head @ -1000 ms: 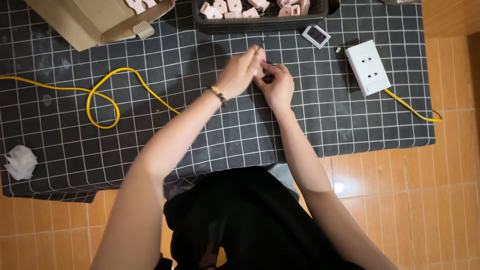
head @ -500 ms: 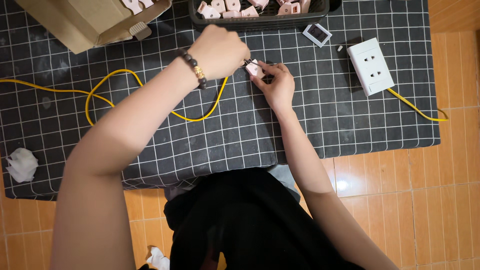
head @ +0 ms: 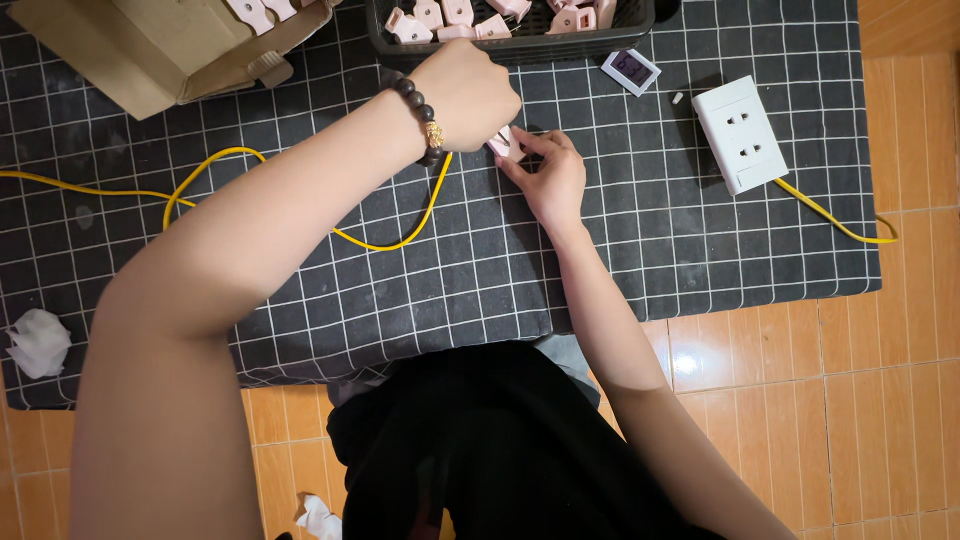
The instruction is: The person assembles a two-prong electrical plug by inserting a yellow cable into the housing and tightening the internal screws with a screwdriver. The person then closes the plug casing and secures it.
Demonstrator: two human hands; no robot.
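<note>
Risk: pink plug (head: 503,143) slipping | right hand (head: 548,178) pinching it by fingertips | left hand (head: 470,92) fisted, contents unseen | yellow cable (head: 300,195) snagging forearm

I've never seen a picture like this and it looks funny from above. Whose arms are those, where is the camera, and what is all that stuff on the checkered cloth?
The camera sits on a person's head and looks straight down, so you see that person's own two arms and their dark lap at the bottom. There is no machine here, just bare hands. The left hand, with a bead bracelet on its wrist, and the right hand meet over a small pale pink plastic piece; the right fingers pinch it, and how the left hand grips is hidden. They work over a black cloth with white grid lines. On it lie a yellow cable, a white power socket block, a small grey-framed screen, a dark basket of more pink pieces, and a cardboard box. A crumpled white tissue lies at the left edge.
</note>
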